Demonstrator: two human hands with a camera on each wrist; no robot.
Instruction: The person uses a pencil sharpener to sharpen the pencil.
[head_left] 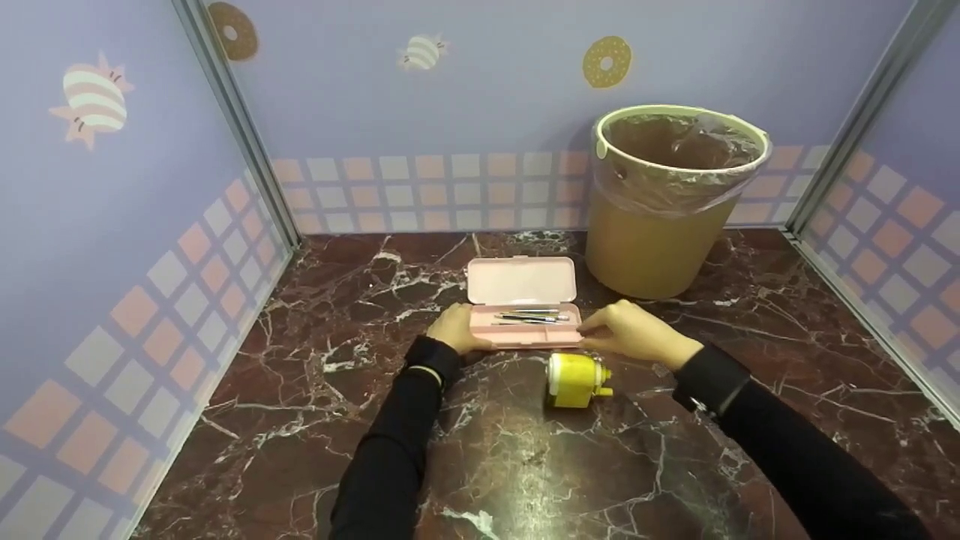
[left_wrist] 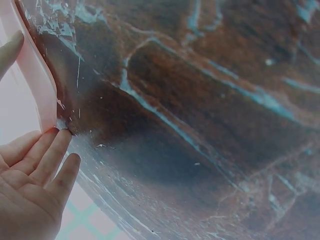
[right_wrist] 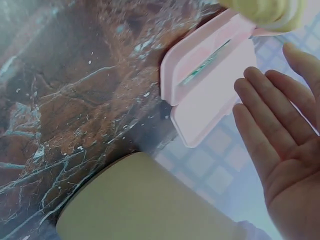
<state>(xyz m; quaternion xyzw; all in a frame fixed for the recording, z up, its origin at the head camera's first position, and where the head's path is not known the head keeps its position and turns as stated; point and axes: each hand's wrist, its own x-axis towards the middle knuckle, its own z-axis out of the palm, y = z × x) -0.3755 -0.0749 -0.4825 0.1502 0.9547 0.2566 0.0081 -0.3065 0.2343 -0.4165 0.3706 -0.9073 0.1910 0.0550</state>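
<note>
A pink pencil case (head_left: 487, 337) lies with its lid (head_left: 521, 280) raised at the back. Several pencils (head_left: 531, 318) sit in its rear compartment. My left hand (head_left: 453, 330) holds the left end, thumb along the front and fingers toward the back corner. In the left wrist view, that thumb and the fingertips (left_wrist: 62, 137) meet the pink case wall. At the right end is my right hand (head_left: 630, 330), fingertips right at the rim. Its fingers (right_wrist: 260, 100) look straight in the right wrist view, overlapping the lid. A yellow crank pencil sharpener (head_left: 574, 380) stands just in front of the case.
A tan trash bin (head_left: 652, 240) lined with a clear bag stands behind the right hand, close to the back wall. Patterned panels (head_left: 420, 120) enclose the dark marble tabletop (head_left: 300, 450) at the back and both sides.
</note>
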